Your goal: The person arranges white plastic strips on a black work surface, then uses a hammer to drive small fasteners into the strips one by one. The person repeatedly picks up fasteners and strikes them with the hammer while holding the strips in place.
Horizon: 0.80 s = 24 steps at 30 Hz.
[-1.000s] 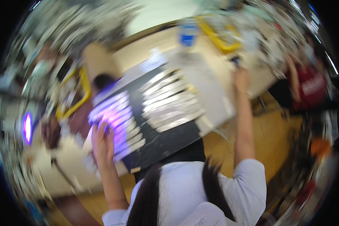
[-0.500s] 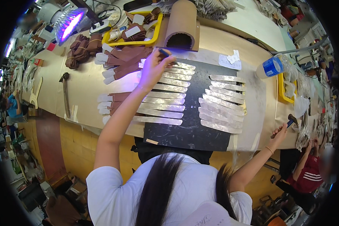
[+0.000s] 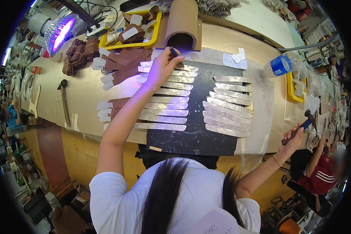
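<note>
In my left hand [image 3: 160, 71] is a slim dark pen-like tool [image 3: 174, 51], its lower tip near the top strip of the left row. My right hand [image 3: 293, 137] is raised at the right, wrapped round the handle of a hammer [image 3: 309, 119] with its metal head upward. Beneath and beside my left hand lies a row of curved silvery strips [image 3: 165, 119], their left parts partly hidden by my forearm. A second row of silvery strips [image 3: 227, 113] fans out to the right. Both rows rest partly on a black board [image 3: 195, 142].
Brown leather pieces [image 3: 124, 67] with pale ends lie left, near a yellow basket [image 3: 158, 33]. A second hammer [image 3: 64, 103] lies farther left. A lit lamp [image 3: 60, 35] hangs at upper left. A brown arched block [image 3: 183, 23] and a bottle [image 3: 279, 67] stand beyond the board.
My right hand has lifted slightly, and the hammer's head now stands higher and more upright. My left hand keeps about the same place over the strips; the whole view has shifted slightly.
</note>
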Each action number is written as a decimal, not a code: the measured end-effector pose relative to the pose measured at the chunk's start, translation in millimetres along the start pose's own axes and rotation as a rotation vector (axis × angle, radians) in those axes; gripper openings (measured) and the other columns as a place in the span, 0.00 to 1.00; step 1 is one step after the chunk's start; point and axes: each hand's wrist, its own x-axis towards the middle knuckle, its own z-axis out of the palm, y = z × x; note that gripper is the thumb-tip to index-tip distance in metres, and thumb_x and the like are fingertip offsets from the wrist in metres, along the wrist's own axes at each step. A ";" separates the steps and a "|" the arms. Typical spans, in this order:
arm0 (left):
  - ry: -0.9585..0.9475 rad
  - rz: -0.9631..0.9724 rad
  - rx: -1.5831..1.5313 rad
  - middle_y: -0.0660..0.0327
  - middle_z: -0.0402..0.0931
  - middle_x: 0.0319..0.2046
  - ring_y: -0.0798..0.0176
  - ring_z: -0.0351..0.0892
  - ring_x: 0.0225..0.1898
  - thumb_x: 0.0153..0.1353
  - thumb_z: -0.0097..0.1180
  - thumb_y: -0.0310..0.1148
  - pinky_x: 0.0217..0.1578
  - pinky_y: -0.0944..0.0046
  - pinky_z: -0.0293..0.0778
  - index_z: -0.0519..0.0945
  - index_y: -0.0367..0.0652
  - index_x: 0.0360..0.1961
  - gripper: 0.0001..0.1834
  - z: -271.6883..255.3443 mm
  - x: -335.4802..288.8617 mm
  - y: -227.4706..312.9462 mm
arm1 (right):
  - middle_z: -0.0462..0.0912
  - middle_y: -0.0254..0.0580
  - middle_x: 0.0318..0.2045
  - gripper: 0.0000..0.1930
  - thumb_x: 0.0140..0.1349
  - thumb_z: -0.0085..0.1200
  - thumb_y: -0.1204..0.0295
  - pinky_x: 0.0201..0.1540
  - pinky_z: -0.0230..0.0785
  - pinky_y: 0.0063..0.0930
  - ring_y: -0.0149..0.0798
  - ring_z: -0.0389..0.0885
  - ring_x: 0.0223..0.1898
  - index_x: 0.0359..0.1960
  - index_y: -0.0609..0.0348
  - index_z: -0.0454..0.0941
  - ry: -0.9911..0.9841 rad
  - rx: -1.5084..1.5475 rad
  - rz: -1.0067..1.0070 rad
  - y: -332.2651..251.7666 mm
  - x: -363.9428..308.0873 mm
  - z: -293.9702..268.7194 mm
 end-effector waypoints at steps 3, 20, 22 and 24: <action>-0.001 0.017 0.035 0.59 0.80 0.28 0.70 0.80 0.32 0.63 0.57 0.29 0.37 0.69 0.78 0.72 0.36 0.38 0.08 -1.4 -0.2 -3.7 | 0.71 0.30 0.29 0.19 0.70 0.47 0.58 0.17 0.55 0.18 0.22 0.62 0.17 0.51 0.62 0.70 -0.063 0.020 -0.027 -8.1 -8.1 16.6; 0.031 0.272 0.591 0.55 0.77 0.22 0.67 0.75 0.23 0.59 0.61 0.34 0.28 0.67 0.70 0.78 0.37 0.38 0.12 7.8 -8.0 1.3 | 0.75 0.46 0.21 0.14 0.63 0.55 0.70 0.25 0.64 0.31 0.40 0.72 0.19 0.49 0.63 0.75 -0.852 -0.735 -0.491 -19.2 -101.0 188.2; 0.038 0.293 0.569 0.54 0.78 0.22 0.64 0.76 0.23 0.59 0.61 0.34 0.28 0.65 0.71 0.78 0.37 0.38 0.11 7.6 -9.0 1.1 | 0.75 0.47 0.21 0.13 0.63 0.55 0.71 0.25 0.65 0.32 0.42 0.73 0.19 0.47 0.63 0.75 -0.842 -0.615 -0.610 -45.4 -110.9 213.4; 0.045 0.256 0.544 0.48 0.76 0.25 0.43 0.78 0.30 0.57 0.62 0.39 0.28 0.52 0.71 0.76 0.40 0.34 0.14 5.4 -9.1 -0.2 | 0.76 0.47 0.21 0.12 0.63 0.54 0.73 0.25 0.65 0.33 0.45 0.74 0.20 0.45 0.65 0.76 -0.810 -0.462 -0.712 -66.2 -124.2 234.0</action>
